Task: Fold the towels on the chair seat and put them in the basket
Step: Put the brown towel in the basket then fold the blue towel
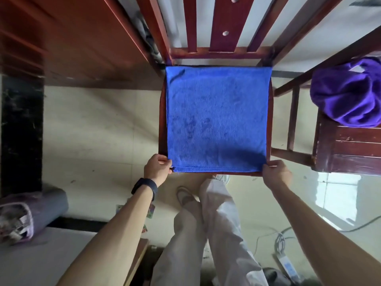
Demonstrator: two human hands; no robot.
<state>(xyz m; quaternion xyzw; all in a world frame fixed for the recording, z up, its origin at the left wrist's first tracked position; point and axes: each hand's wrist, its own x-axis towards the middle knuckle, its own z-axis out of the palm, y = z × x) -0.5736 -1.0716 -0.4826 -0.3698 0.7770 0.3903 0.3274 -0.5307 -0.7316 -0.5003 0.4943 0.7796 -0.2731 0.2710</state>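
Note:
A blue towel (216, 118) lies spread flat and square over the seat of a red-brown wooden chair (218, 52), covering almost the whole seat. My left hand (157, 169) pinches the towel's near left corner. At the near right corner, my right hand (276, 174) pinches the cloth in the same way. A crumpled purple towel (348, 93) sits in a heap on a second wooden chair (348, 149) to the right. No basket is in view.
A dark wooden cabinet (68, 38) stands at the left. A grey roll and a bag (26, 213) lie at the lower left. Cables and a power strip (286, 259) lie on the tiled floor at the lower right. My legs (208, 230) stand just before the chair.

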